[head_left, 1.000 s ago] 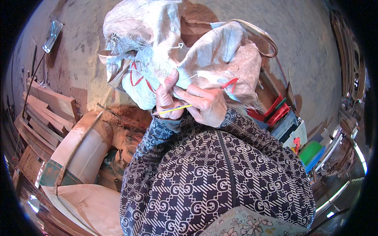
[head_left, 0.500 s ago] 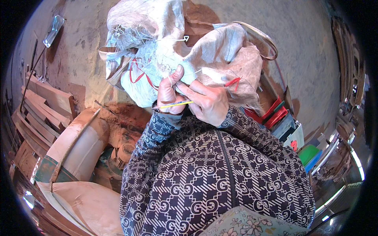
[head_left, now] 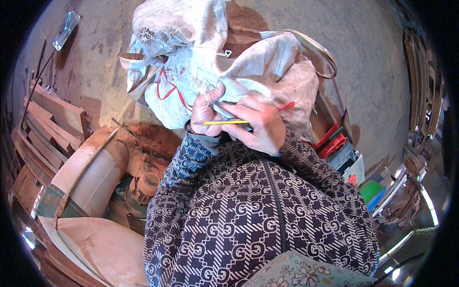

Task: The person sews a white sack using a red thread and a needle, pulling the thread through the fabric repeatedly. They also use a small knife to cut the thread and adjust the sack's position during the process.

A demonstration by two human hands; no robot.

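A worn white woven sack (head_left: 253,64) with frayed edges and loose threads hangs bunched up in front of me. My left hand (head_left: 203,112) is closed on its near edge, thumb upward. My right hand (head_left: 263,125) works close beside it, fingers bent at a fold of the same sack. A slim yellow pencil-like stick (head_left: 224,123) lies across below the fingers, its right end in my right hand and its left end against my left hand. Red strips (head_left: 165,88) dangle from the sack on the left, and a tan strap (head_left: 320,50) loops out at the right.
Wooden boards (head_left: 57,117) are stacked at the left, near a dusty machine (head_left: 143,184) and a pale bulging bag (head_left: 95,172) with a stick across it. A lamp (head_left: 66,31) stands upper left. Red items (head_left: 330,143) and a green container (head_left: 372,190) are on the right.
My right hand has moved slightly right and turned, so the yellow stick lies flatter and farther right. The left hand keeps its hold on the sack.
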